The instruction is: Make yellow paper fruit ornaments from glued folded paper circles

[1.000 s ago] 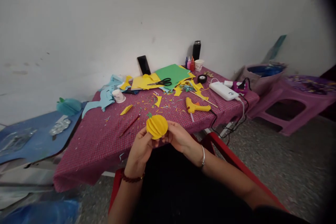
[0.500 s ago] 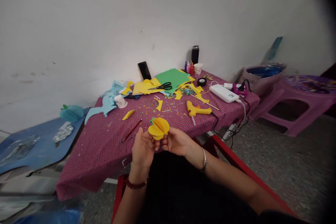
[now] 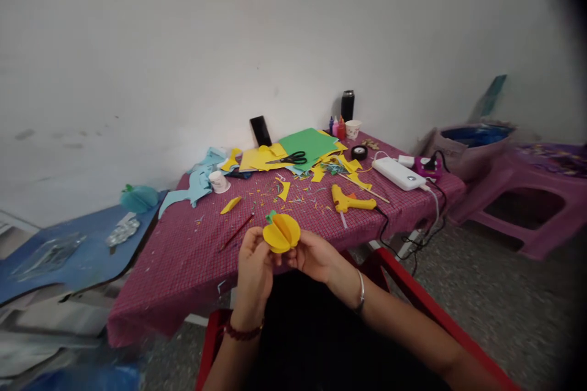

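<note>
A yellow paper pumpkin [image 3: 282, 233], made of folded round leaves with a small green piece [image 3: 271, 216] at its top, is held up between both hands above the table's front edge. My left hand [image 3: 255, 255] closes on its left side, thumb in front. On its lower right, the fingers of my right hand [image 3: 312, 254] pinch it. Just beyond my left hand a dark red pencil-like stick [image 3: 236, 233] lies on the checked cloth [image 3: 183, 256]. Yellow paper scraps [image 3: 283, 190] and fine clippings are scattered behind the pumpkin.
Black scissors [image 3: 296, 158] rest on yellow and green paper sheets [image 3: 309, 145]. A yellow glue gun [image 3: 351, 200] and white power bank [image 3: 398, 173] lie at right, cables hanging off the edge. Paper cups [image 3: 219, 182], a phone [image 3: 260, 131] and a black bottle [image 3: 347, 105] stand farther back.
The view has shifted, so the table sits lower and farther right. The paper pumpkin has turned slightly in my hands, and my left fingers have closed more around it.
</note>
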Motion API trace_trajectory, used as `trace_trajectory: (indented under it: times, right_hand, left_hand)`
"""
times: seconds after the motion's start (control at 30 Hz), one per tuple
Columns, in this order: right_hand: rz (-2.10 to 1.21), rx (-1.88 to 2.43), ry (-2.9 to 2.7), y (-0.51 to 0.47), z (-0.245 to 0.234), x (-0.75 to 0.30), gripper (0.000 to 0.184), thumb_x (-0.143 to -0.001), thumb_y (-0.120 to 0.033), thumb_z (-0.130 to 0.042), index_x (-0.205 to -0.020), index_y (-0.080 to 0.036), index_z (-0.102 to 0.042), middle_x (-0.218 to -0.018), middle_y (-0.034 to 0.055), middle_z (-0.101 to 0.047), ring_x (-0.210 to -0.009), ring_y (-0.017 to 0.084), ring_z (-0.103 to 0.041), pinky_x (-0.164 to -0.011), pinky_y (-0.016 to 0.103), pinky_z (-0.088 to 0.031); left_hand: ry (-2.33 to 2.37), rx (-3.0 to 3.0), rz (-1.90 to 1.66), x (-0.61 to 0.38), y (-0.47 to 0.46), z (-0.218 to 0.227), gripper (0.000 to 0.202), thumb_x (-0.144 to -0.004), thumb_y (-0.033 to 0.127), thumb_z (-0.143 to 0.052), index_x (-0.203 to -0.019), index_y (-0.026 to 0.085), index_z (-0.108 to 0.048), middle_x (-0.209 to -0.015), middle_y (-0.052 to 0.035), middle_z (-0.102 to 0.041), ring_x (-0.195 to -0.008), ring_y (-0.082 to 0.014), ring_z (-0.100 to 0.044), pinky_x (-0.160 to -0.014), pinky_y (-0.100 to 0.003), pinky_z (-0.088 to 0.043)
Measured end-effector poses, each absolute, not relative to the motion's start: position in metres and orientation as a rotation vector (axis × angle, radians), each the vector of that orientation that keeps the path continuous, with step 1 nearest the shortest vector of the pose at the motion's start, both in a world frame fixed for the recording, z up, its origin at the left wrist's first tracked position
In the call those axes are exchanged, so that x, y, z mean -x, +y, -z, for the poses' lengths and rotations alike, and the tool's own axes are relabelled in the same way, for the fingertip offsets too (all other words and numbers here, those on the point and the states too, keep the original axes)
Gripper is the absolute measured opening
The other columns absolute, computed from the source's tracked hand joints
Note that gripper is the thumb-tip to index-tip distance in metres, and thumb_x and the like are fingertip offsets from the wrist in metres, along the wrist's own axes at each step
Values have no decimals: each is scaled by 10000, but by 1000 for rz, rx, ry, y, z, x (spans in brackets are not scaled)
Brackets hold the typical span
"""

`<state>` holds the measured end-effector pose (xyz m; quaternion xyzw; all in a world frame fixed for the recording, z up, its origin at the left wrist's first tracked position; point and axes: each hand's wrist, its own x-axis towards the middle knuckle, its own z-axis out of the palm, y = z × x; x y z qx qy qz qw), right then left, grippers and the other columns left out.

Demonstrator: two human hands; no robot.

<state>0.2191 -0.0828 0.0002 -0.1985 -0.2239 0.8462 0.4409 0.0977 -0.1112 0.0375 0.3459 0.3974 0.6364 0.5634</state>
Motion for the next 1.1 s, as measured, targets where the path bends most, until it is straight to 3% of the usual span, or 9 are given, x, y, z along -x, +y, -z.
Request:
trace_trajectory:
  times: [0.13, 0.2, 0.27, 0.33, 0.4, 0.5, 0.7, 0.87, 1.1]
  right_hand:
    - [-2034, 473, -644, -86, -3, -220, 241, -695, -344, -776, -784, -150, -662, -608, -17, -631, -500, 81, -540, -530, 207, -447]
    - [-2011, 477, -660, -87, -4, -221, 234, -699, -348, -775, -770, -157, -661, -593, -25, -619, -487, 76, -529, -507, 201, -432]
    - [-1993, 481, -662, -88, -5, -222, 216, -711, -345, -765, -771, -165, -662, -589, -30, -614, -482, 72, -519, -492, 198, -418]
    - [-1980, 480, -663, -88, -6, -222, 206, -718, -340, -759, -785, -170, -662, -612, -27, -625, -489, 70, -517, -498, 199, -420]
    - [-1974, 480, -665, -89, -8, -222, 210, -713, -335, -763, -789, -170, -657, -627, -24, -632, -497, 71, -524, -509, 201, -428]
    - [-1967, 490, -669, -89, -11, -223, 222, -700, -339, -765, -760, -164, -642, -589, -32, -612, -484, 74, -526, -511, 203, -437]
    - [-1937, 530, -671, -88, -14, -227, 211, -694, -336, -752, -749, -160, -649, -595, -30, -618, -493, 76, -526, -514, 202, -445]
    - [-1920, 570, -688, -87, -11, -229, 279, -737, -429, -702, -687, -165, -625, -578, -25, -604, -479, 82, -516, -511, 230, -443]
    - [-1743, 637, -791, -89, -13, -238, 308, -753, -452, -696, -663, -170, -613, -590, -24, -584, -498, 86, -506, -512, 231, -420]
  left_hand:
    - [1009, -941, -1479, -102, -111, -30, 572, -700, 194, -712, -1214, 243, -464, -894, 11, -626, -548, -92, -561, -487, -217, -436]
    - [1161, -1176, -1590, -101, -112, -27, 698, -692, 170, -724, -1312, 251, -413, -1033, -44, -626, -745, -152, -634, -646, -278, -513]
    - [1373, -1529, -1789, -97, -114, -24, 653, -682, 134, -723, -1278, 237, -474, -1171, -93, -583, -1035, -231, -605, -879, -379, -498]
    - [1523, -1902, -1915, -93, -116, -23, 429, -701, 106, -694, -1102, 220, -591, -1208, -102, -550, -1162, -266, -530, -994, -439, -426]
    - [1559, -2176, -1920, -90, -117, -22, 220, -730, 92, -664, -912, 213, -638, -1141, -89, -562, -1115, -259, -535, -968, -429, -429]
    - [1542, -2288, -1936, -87, -115, -21, 123, -746, 99, -660, -792, 209, -635, -1035, -71, -577, -1001, -235, -557, -883, -382, -453]
    - [1560, -2207, -1906, -86, -113, -21, 107, -743, 100, -650, -773, 199, -621, -973, -55, -600, -953, -220, -568, -870, -378, -442]
    - [1469, -2013, -1939, -86, -115, -23, 120, -756, 109, -656, -786, 225, -645, -878, -25, -651, -889, -204, -594, -869, -361, -441]
    - [1317, -1432, -1811, -83, -116, -25, 36, -815, 219, -665, -848, 208, -653, -843, 4, -625, -804, -138, -585, -785, -252, -458]
